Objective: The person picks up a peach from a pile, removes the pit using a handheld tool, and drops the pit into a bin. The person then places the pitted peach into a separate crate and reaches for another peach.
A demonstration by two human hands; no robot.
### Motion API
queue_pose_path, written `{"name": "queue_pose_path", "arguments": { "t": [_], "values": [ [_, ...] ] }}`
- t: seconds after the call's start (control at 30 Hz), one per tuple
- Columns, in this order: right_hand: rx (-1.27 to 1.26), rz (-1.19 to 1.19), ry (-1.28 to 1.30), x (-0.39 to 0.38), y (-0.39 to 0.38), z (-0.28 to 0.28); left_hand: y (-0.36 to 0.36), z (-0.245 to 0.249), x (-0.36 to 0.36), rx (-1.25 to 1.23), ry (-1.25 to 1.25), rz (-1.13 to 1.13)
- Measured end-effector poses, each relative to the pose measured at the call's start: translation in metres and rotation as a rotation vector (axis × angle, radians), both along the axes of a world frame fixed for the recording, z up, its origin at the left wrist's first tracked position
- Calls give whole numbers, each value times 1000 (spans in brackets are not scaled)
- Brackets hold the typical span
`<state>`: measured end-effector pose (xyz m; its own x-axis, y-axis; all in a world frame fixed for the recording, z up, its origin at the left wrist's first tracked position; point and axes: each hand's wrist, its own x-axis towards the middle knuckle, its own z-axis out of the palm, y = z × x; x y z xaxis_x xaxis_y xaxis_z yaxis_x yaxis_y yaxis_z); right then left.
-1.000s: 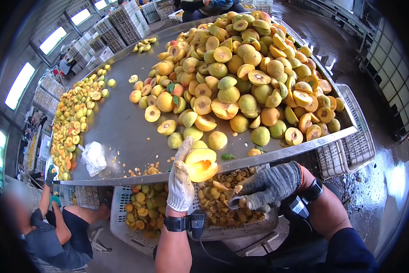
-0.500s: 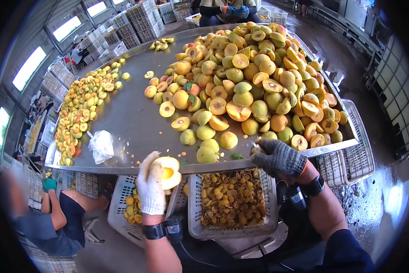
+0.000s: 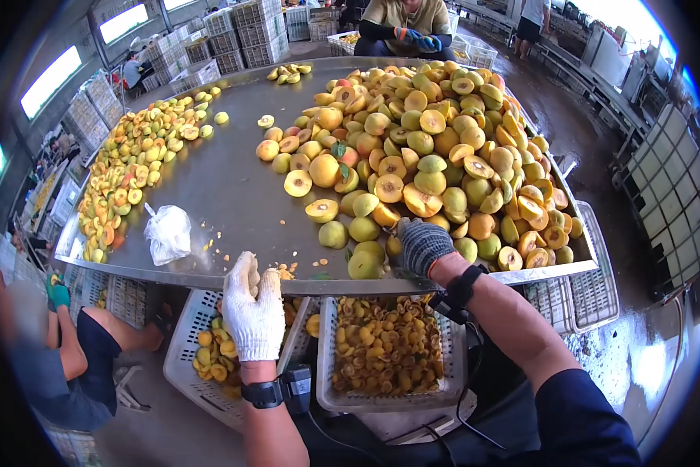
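Observation:
My left hand point(image 3: 254, 307), in a white knit glove, is over the near edge of the metal table, fingers apart and holding nothing. Small orange fruit scraps point(image 3: 286, 272) lie by its fingertips. My right hand point(image 3: 425, 247), in a grey knit glove, reaches into the front of the pile of yellow peaches point(image 3: 423, 201), many of them cut in half. Its fingers are curled, and a small dark end shows at the fingertips; what it grips I cannot make out. A greenish peach point(image 3: 365, 263) sits just left of it.
Below the table edge stand a crate of cut fruit pieces point(image 3: 324, 389) and another crate of peach halves point(image 3: 180, 362). A white plastic bag point(image 3: 169, 236) and a heap of peach halves point(image 3: 136, 167) are on the table's left. Co-workers sit at the left and far side.
The peach half has left my left hand, whose fingers have spread. My right hand has moved from the table edge to the peaches, further left and forward. The camera view has shifted.

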<state>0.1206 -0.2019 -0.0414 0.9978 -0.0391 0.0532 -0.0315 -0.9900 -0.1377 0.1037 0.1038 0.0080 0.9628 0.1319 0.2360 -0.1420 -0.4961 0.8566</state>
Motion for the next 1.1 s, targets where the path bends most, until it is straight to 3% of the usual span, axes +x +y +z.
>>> {"name": "queue_pose_path", "arguments": {
  "t": [0.13,0.23,0.27,0.3,0.37,0.4,0.43,0.57,0.63,0.7,0.73,0.83,0.87,0.9,1.0,1.1],
  "values": [
    [199,44,19,-12,-18,38,-6,-9,2,-337,-21,-142],
    [1131,-153,453,-51,-17,91,-29,6,-14,-523,111,-408],
    [1258,-21,427,-62,-23,87,-39,11,-18,-570,157,-562],
    [1088,342,154,-73,-25,67,-48,16,-22,-614,203,-713],
    [822,776,-387,-86,-31,24,-69,7,-20,-213,-28,-863],
    [809,762,-347,-93,-27,27,-85,2,-25,-431,56,-921],
    [795,748,-306,-99,-23,31,-87,3,-35,-389,182,-913],
    [1480,95,234,-108,-5,60,-111,4,-40,-371,218,-781],
    [1576,-106,436,-105,-11,61,-118,4,-39,-347,225,-710],
    [1532,-63,480,-100,-13,62,-123,5,-39,-307,199,-643],
    [1555,-60,442,-100,-14,67,-127,-18,-37,-595,214,-672],
    [1573,-14,420,-96,-22,71,-135,-29,-37,-999,438,-673],
    [1451,74,311,-93,-22,65,-130,-34,-36,-806,450,-691],
    [1492,10,305,-93,-21,63,-125,-38,-34,-613,456,-711],
    [1529,-155,273,-90,-12,60,-125,-39,-34,-705,565,-727],
    [1401,-259,216,-88,-4,64,-132,-36,-33,-685,451,-726]
  ]
}}
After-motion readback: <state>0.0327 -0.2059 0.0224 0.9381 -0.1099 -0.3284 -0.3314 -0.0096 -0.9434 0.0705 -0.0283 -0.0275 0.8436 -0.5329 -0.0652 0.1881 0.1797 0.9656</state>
